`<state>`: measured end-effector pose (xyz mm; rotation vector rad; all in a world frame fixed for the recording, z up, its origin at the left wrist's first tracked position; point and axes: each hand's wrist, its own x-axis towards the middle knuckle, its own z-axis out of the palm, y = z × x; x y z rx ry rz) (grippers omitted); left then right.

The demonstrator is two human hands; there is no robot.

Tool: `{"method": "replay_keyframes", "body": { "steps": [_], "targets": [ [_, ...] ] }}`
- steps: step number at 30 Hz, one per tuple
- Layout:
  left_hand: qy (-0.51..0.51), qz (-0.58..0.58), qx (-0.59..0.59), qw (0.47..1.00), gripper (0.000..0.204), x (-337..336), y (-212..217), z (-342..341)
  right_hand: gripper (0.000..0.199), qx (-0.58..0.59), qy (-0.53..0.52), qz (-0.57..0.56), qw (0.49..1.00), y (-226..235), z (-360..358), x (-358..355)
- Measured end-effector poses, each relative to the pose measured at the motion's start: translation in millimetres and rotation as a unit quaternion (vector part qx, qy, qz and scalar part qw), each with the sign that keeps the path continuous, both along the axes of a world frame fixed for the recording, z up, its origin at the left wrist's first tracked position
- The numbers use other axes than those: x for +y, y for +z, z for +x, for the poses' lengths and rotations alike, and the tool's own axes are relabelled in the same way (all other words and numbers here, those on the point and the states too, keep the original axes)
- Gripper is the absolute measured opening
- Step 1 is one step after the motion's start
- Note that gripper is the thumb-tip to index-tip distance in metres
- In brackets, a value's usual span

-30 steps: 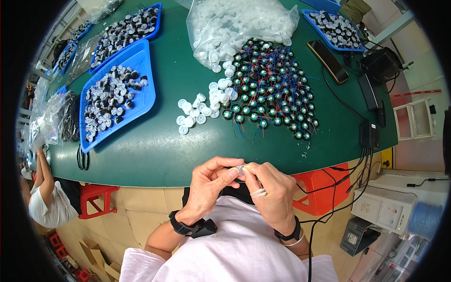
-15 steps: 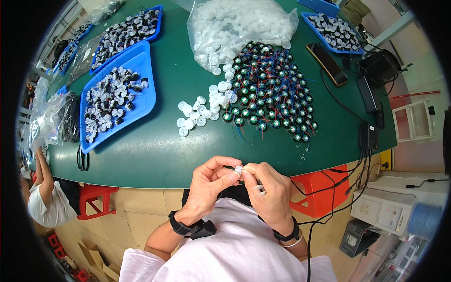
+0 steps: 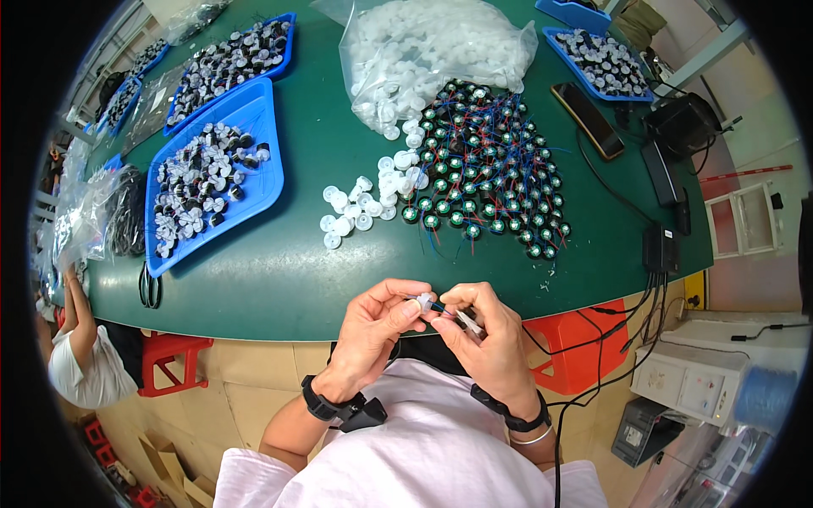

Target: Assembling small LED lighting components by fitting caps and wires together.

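Just past the table's near edge, both my hands come together in front of my body. My left hand (image 3: 377, 317) pinches a small white plastic cap (image 3: 424, 301) between thumb and fingertips. A short dark piece (image 3: 438, 307), probably wires, runs from the cap toward my right hand (image 3: 483, 330). The right fingers are closed, with a small silvery tool (image 3: 469, 323) held among them; its kind is unclear. Beyond them, loose white caps (image 3: 342, 226) lie beside a pile of round black parts (image 3: 500, 169) with green tops and red and blue wires.
A plastic bag (image 3: 432, 51) of white caps lies at the back. Blue trays (image 3: 273, 182) of capped parts stand left, another tray (image 3: 555, 34) back right. A phone (image 3: 587, 120), a black box (image 3: 660, 247) with cables and a red stool (image 3: 576, 347) are on the right. A person (image 3: 89, 364) sits left.
My hands have drawn slightly apart, so the dark piece between them now shows. The right hand has turned, bringing the silvery tool into clearer view. The table's contents remain in place.
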<state>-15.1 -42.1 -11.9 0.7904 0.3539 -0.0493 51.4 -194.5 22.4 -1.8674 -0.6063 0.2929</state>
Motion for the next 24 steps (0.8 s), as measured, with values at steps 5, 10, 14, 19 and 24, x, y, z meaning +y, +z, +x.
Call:
{"method": "replay_keyframes", "body": {
  "steps": [5, 10, 14, 19, 24],
  "targets": [
    [-0.004, 0.003, 0.002, 1.000, 0.025, -0.8, 2.8, 2.0, 0.013, -0.070, -0.030, 0.014, 0.997, -2.0, 0.2, -1.2],
    [-0.018, -0.027, -0.009, 0.999, 0.024, 1.9, -1.4, 0.4, 0.011, -0.089, -0.056, 0.023, 0.994, -1.8, -0.8, 2.4],
    [-0.025, -0.041, -0.010, 0.999, 0.025, 1.7, -2.3, 0.3, 0.011, -0.121, -0.063, 0.014, 0.991, -4.4, -0.1, 2.6],
    [-0.031, -0.048, -0.014, 0.998, 0.025, 0.4, -2.4, 0.3, 0.016, -0.156, -0.053, -0.001, 0.986, -6.6, 0.0, 1.1],
    [-0.036, -0.043, -0.014, 0.998, 0.025, 0.0, -2.4, -0.1, 0.018, -0.178, -0.049, -0.011, 0.983, -7.3, -2.2, 2.9]
  ]
}}
